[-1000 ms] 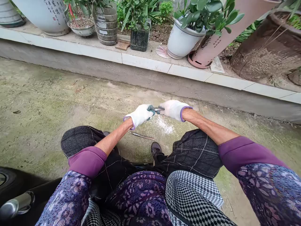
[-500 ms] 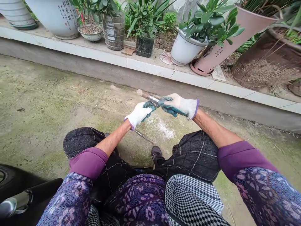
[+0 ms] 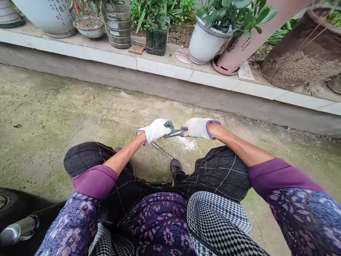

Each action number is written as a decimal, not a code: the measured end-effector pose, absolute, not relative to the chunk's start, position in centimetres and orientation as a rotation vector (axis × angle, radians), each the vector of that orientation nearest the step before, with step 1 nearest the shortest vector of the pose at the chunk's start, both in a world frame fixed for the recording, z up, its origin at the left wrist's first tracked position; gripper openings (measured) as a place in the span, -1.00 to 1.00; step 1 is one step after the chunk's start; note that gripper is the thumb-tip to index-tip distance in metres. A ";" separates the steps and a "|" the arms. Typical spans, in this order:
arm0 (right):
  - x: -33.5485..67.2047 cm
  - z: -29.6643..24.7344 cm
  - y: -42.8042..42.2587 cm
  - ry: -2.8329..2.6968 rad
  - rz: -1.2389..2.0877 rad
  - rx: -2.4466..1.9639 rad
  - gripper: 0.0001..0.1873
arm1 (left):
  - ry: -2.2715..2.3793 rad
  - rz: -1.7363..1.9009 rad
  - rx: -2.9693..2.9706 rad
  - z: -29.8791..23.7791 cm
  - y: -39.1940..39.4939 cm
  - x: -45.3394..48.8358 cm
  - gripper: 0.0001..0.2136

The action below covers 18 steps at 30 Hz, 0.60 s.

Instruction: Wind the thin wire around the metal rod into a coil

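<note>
I sit low over a concrete yard with both arms stretched out ahead of my knees. My left hand (image 3: 156, 130) wears a white glove with a green palm and is closed around one end of a short metal rod (image 3: 174, 133). My right hand (image 3: 197, 128), gloved the same way, is closed on the rod's other end. The rod lies nearly level between the two fists, just above a patch of white powder (image 3: 186, 143) on the ground. A second thin metal rod (image 3: 162, 150) lies on the concrete below my left hand, near my shoe (image 3: 176, 170).
A tiled ledge (image 3: 162, 68) runs across the back with several plant pots, among them a white pot (image 3: 204, 44) and a leaning pink pot (image 3: 239, 49). A dark vehicle part with a chrome piece (image 3: 16, 233) sits at the lower left.
Half a second ago my right hand held the rod raised and pointing up to the left. Now both hands have come down and the rod lies level and low between them.
</note>
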State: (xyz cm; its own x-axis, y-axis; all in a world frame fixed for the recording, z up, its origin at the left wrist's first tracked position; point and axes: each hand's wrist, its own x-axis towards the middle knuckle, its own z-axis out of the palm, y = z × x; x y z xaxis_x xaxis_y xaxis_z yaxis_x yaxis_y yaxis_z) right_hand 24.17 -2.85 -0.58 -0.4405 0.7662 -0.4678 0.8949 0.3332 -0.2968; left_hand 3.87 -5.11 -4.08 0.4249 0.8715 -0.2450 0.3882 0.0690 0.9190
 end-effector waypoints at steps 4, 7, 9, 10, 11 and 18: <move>23.6 -0.3 -1.8 2.316 -0.513 1.544 -0.75 | 1.133 0.551 1.397 -4.0 -5.6 4.2 -0.83; 23.3 0.6 -1.2 2.338 -0.307 1.542 -0.63 | 1.075 0.643 1.204 -3.6 -5.6 3.9 -0.73; 22.8 1.1 -1.1 2.358 -0.279 1.544 -0.60 | 1.034 0.715 1.071 -3.2 -5.4 3.5 -0.68; 22.4 1.4 -1.2 2.365 -0.280 1.543 -0.60 | 1.003 0.758 0.999 -3.0 -5.3 3.3 -0.67; 22.0 1.5 -1.3 2.375 -0.280 1.533 -0.61 | 0.966 0.798 0.932 -2.8 -5.2 3.1 -0.65; 20.4 2.3 -1.9 2.425 -0.254 1.464 -0.66 | 0.862 0.838 0.832 -2.4 -5.7 2.9 -0.60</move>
